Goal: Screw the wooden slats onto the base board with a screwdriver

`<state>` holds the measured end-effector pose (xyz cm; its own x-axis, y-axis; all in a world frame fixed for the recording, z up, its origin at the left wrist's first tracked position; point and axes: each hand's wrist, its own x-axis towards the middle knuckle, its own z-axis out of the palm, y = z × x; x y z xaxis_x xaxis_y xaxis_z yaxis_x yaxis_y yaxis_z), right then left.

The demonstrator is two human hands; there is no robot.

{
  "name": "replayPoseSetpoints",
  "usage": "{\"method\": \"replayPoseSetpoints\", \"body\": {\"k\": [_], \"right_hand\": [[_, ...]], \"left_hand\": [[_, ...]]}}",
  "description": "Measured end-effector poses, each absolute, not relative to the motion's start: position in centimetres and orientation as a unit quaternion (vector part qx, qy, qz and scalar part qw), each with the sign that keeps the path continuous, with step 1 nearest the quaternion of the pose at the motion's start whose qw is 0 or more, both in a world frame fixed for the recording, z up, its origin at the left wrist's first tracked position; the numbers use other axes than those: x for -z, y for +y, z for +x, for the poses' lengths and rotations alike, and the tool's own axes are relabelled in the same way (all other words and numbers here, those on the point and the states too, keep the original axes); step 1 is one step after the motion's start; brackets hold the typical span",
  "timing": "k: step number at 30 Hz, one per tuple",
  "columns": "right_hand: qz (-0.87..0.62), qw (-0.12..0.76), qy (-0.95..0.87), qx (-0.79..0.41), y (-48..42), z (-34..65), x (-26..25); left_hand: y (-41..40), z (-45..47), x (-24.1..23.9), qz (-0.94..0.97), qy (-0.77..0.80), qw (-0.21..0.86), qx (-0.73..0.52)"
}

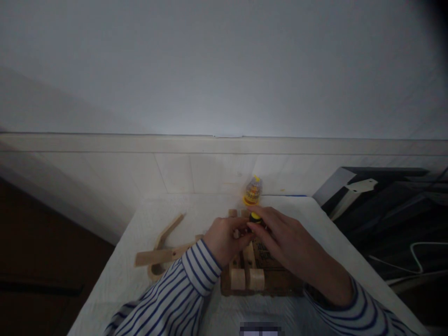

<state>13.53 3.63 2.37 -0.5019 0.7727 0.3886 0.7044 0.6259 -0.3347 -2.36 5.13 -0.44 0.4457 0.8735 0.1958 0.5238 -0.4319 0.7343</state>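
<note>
My right hand [285, 235] is closed around the yellow and black handle of what looks like a screwdriver [255, 217], held upright. Just below that handle, my left hand [226, 238] has its fingers pinched together; what lies between them is hidden. Beneath both hands is a wooden assembly [249, 256] of light bars with two round blocks [247, 280] at its near end. It rests on a darker brown board with black printing [268, 256], partly covered by my right hand. The tool's tip cannot be seen.
Loose wooden parts [157, 256], one of them curved, lie left of my left hand. A clear bottle with yellow ends [252, 191] stands behind the hands near the wall [210, 172]. Dark panels and a white cable [416, 261] are beside the white table [119, 275] on the right.
</note>
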Motion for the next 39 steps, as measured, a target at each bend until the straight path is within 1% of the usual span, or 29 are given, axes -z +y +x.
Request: {"method": "replayPoseSetpoints", "body": {"k": [6,10,16,21,30,39], "right_hand": [[-0.433,0.261,-0.858,-0.092,3.57,13.42,-2.50],[-0.431,0.268,-0.858,-0.082,3.58,13.42,-2.44],[-0.448,0.269,-0.851,-0.060,3.44,13.66,-2.78],[-0.429,0.266,-0.861,-0.061,3.16,13.81,-3.10],[-0.411,0.254,-0.874,-0.049,3.20,13.66,-3.06],[-0.404,0.267,-0.873,-0.054,3.27,13.54,-2.82]], "left_hand": [[5.01,-2.07,0.55,0.788,0.447,0.290,-0.308],[4.94,-1.93,0.63,0.778,0.457,0.286,-0.322],[4.94,-1.97,0.62,0.797,0.445,0.272,-0.306],[4.92,-1.98,0.64,0.806,0.426,0.276,-0.303],[5.00,-2.02,0.80,0.801,0.445,0.283,-0.283],[5.05,-2.08,0.74,0.804,0.441,0.286,-0.280]]}}
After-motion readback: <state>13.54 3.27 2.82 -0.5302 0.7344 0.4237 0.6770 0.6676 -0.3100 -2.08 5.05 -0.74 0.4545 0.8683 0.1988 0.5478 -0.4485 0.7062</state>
